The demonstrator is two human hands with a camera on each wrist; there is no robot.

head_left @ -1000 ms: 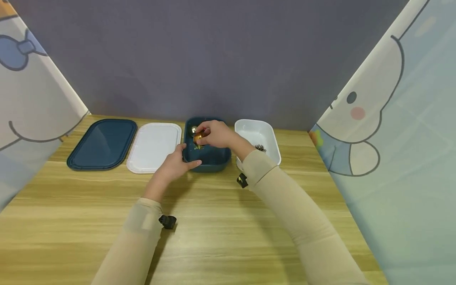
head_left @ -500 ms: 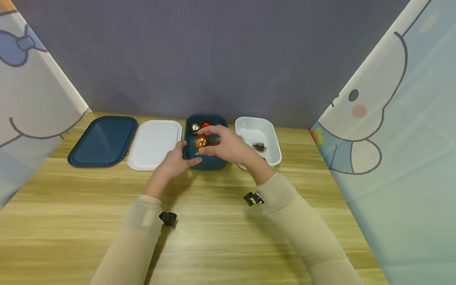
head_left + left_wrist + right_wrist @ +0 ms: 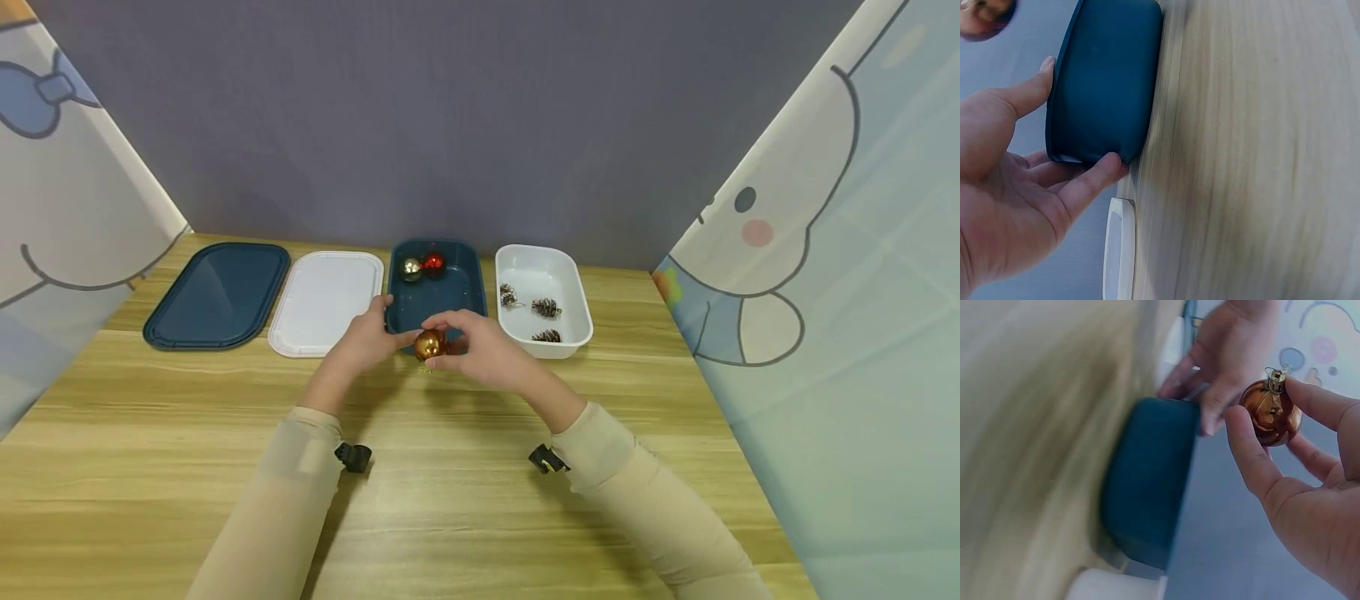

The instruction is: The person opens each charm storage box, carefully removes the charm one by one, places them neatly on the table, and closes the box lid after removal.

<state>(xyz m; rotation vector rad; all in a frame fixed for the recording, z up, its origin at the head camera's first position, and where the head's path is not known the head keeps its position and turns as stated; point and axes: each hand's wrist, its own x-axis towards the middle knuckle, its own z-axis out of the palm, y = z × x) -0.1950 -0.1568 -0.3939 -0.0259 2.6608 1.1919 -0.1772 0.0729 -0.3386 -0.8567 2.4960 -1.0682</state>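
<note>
My right hand (image 3: 486, 352) pinches a shiny copper-gold bauble (image 3: 430, 345) between thumb and fingertips, above the front rim of a dark blue box (image 3: 453, 297). Its small gold cap and loop show in the right wrist view, where the bauble (image 3: 1270, 415) is clear of the box. My left hand (image 3: 364, 342) spreads around the box's front left corner. In the left wrist view its thumb touches the rim and fairly straight fingers lie along the side of the box (image 3: 1104, 81). A pale gold bauble (image 3: 410, 269) and a red bauble (image 3: 432, 263) sit inside at the back left.
A white box (image 3: 551, 271) holding several small pine cones (image 3: 546, 308) stands just right of the blue one. To the left lie a white lid (image 3: 326, 304) and a dark blue lid (image 3: 217, 296). A grey wall (image 3: 420, 125) rises behind the wooden table (image 3: 450, 500).
My right hand has lifted the copper-gold bauble from inside the blue box and brought it toward me over the front rim. My left hand has stayed at the corner.
</note>
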